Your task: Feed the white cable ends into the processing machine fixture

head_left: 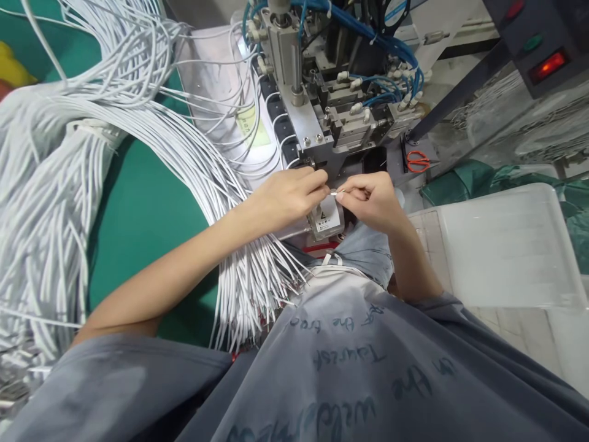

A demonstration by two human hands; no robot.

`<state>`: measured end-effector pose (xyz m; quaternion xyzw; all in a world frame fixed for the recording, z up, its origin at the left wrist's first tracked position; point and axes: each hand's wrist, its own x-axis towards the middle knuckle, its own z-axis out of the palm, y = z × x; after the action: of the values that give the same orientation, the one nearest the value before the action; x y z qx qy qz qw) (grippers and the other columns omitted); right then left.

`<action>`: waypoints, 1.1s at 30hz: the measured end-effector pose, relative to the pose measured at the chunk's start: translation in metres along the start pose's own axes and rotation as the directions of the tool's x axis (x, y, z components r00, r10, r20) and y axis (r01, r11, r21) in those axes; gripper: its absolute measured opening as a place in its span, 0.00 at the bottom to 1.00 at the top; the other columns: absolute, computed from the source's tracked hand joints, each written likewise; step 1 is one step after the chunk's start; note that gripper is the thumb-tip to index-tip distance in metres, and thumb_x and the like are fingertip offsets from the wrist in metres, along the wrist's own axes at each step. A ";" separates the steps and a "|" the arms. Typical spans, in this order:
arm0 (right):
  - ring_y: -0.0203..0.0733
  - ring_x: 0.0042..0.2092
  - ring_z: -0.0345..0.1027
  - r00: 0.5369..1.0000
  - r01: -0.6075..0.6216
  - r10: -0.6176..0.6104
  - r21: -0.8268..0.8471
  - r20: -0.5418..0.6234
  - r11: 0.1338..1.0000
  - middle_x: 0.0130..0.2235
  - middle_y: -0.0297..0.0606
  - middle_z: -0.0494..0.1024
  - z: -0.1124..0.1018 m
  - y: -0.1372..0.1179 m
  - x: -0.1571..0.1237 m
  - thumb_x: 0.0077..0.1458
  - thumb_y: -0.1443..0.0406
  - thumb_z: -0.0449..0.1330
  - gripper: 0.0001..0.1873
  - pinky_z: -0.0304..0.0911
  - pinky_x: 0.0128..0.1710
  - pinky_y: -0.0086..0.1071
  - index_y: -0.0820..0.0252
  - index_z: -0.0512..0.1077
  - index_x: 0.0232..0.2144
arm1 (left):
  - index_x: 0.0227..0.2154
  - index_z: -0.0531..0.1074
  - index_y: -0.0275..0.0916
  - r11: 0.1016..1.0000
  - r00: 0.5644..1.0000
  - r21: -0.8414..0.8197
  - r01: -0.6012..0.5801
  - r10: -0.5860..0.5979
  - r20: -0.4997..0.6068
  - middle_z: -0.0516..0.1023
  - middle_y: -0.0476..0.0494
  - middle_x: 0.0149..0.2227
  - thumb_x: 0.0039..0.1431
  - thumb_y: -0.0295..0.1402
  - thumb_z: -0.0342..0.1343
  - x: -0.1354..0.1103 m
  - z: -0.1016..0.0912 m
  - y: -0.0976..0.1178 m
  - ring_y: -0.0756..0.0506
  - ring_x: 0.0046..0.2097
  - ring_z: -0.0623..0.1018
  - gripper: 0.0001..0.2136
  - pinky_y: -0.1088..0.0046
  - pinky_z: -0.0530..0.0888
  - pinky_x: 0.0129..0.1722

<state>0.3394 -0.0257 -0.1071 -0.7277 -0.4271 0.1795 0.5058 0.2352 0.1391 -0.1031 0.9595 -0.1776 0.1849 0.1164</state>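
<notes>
My left hand (289,199) and my right hand (375,199) meet fingertip to fingertip just below the metal machine (317,92). Both hands are closed in a pinch. Between them shows a small silvery connector tip (337,192) on the end of a thin white cable; which hand grips which part is hard to tell. A small block with a warning label (327,222) sits right under my fingers. A thick bundle of white cables (197,153) sweeps in from the left and passes under my left forearm, its cut ends (257,288) fanning out near my lap.
Green table surface (142,215) lies under the cables. Blue air hoses (391,49) loop over the machine. Orange-handled scissors (418,161) lie right of the machine. A clear plastic bin (506,245) stands at the right. A red lit switch (547,66) glows at top right.
</notes>
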 end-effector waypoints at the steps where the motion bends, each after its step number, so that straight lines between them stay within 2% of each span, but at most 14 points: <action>1: 0.28 0.21 0.44 1.000 0.009 -0.009 -0.009 -0.018 1.000 0.16 0.27 0.49 0.002 0.000 0.000 0.47 0.69 0.58 0.08 0.50 0.22 0.26 0.64 0.71 0.19 | 0.29 0.71 0.32 1.000 1.000 0.003 0.004 -0.004 -0.001 0.68 0.43 0.28 0.63 0.26 0.39 -0.001 0.001 0.000 0.51 0.28 0.67 0.15 0.77 0.60 0.24; 4: 0.29 0.20 0.45 0.989 0.014 -0.008 0.038 -0.149 0.999 0.16 0.28 0.50 0.011 0.001 -0.002 0.48 0.67 0.58 0.08 0.51 0.22 0.27 0.64 0.71 0.20 | 0.32 0.72 0.31 0.991 0.997 -0.119 0.059 -0.065 -0.048 0.68 0.42 0.29 0.61 0.27 0.42 -0.003 0.007 0.002 0.52 0.28 0.67 0.13 0.77 0.62 0.25; 6: 0.29 0.20 0.47 0.975 -0.015 0.032 0.079 -0.220 0.997 0.16 0.28 0.51 0.019 0.006 -0.003 0.48 0.64 0.58 0.09 0.53 0.23 0.27 0.63 0.72 0.21 | 0.32 0.72 0.32 0.962 0.988 -0.256 0.093 -0.121 -0.097 0.68 0.43 0.28 0.62 0.28 0.43 -0.004 0.013 0.002 0.52 0.29 0.68 0.12 0.78 0.64 0.27; 8: 0.31 0.21 0.52 0.965 -0.057 0.087 0.124 -0.249 0.991 0.17 0.29 0.56 0.025 0.016 -0.002 0.49 0.63 0.59 0.10 0.56 0.25 0.29 0.63 0.72 0.21 | 0.31 0.73 0.31 0.934 0.981 -0.336 0.121 -0.164 -0.101 0.68 0.44 0.27 0.63 0.30 0.45 -0.004 0.019 -0.001 0.52 0.30 0.68 0.12 0.79 0.65 0.28; 10: 0.35 0.26 0.61 0.959 -0.096 0.141 0.187 -0.245 0.978 0.20 0.33 0.66 0.029 0.030 0.002 0.49 0.62 0.58 0.10 0.60 0.29 0.31 0.63 0.73 0.23 | 0.31 0.73 0.31 0.934 0.980 -0.304 0.188 -0.201 -0.013 0.67 0.44 0.28 0.62 0.30 0.46 -0.005 0.023 -0.005 0.52 0.30 0.68 0.12 0.78 0.65 0.29; 12: 0.38 0.31 0.66 0.954 -0.144 0.202 0.253 -0.221 0.957 0.27 0.37 0.73 0.031 0.046 0.008 0.48 0.63 0.57 0.08 0.63 0.34 0.32 0.63 0.74 0.25 | 0.31 0.73 0.30 0.940 0.957 -0.188 0.284 -0.266 0.117 0.67 0.43 0.30 0.62 0.28 0.45 -0.005 0.027 -0.010 0.52 0.29 0.67 0.12 0.77 0.65 0.28; 15: 0.38 0.32 0.67 0.945 -0.234 0.293 0.325 -0.147 0.917 0.30 0.39 0.75 0.032 0.064 0.018 0.47 0.64 0.56 0.09 0.64 0.33 0.31 0.63 0.74 0.28 | 0.31 0.72 0.29 0.927 0.904 -0.045 0.373 -0.352 0.243 0.65 0.41 0.32 0.63 0.27 0.42 -0.005 0.030 -0.016 0.52 0.28 0.66 0.14 0.77 0.64 0.29; 18: 0.35 0.28 0.65 0.939 -0.286 0.336 0.370 -0.075 0.884 0.28 0.37 0.74 0.034 0.070 0.026 0.46 0.62 0.57 0.09 0.62 0.27 0.29 0.63 0.73 0.28 | 0.33 0.72 0.30 0.926 0.888 0.005 0.377 -0.363 0.283 0.65 0.42 0.33 0.64 0.28 0.41 -0.006 0.032 -0.018 0.52 0.28 0.66 0.14 0.76 0.65 0.30; 21: 0.33 0.27 0.63 0.942 -0.292 0.333 0.397 -0.038 0.870 0.26 0.35 0.72 0.036 0.070 0.030 0.46 0.62 0.58 0.08 0.61 0.26 0.27 0.63 0.71 0.26 | 0.35 0.72 0.30 0.929 0.885 0.014 0.370 -0.357 0.299 0.65 0.42 0.33 0.64 0.29 0.40 -0.007 0.033 -0.019 0.52 0.29 0.67 0.14 0.76 0.66 0.30; 28: 0.31 0.25 0.61 0.944 -0.294 0.331 0.404 -0.023 0.866 0.22 0.32 0.68 0.039 0.071 0.032 0.48 0.63 0.57 0.08 0.57 0.24 0.25 0.63 0.69 0.24 | 0.45 0.69 0.33 0.952 0.928 -0.024 0.304 -0.290 0.233 0.66 0.42 0.34 0.64 0.29 0.40 -0.011 0.035 -0.021 0.53 0.27 0.67 0.15 0.78 0.65 0.27; 33: 0.32 0.25 0.62 0.922 -0.356 0.388 0.403 0.003 0.843 0.23 0.33 0.69 0.039 0.069 0.031 0.47 0.63 0.58 0.08 0.55 0.22 0.25 0.64 0.70 0.26 | 0.47 0.68 0.33 0.960 0.922 0.020 0.280 -0.275 0.273 0.65 0.42 0.35 0.63 0.26 0.39 -0.010 0.032 -0.021 0.53 0.28 0.66 0.16 0.79 0.64 0.27</action>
<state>0.3602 0.0132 -0.1801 -0.6857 -0.2122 0.3280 0.6142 0.2448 0.1520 -0.1393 0.9901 -0.0560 0.0310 0.1250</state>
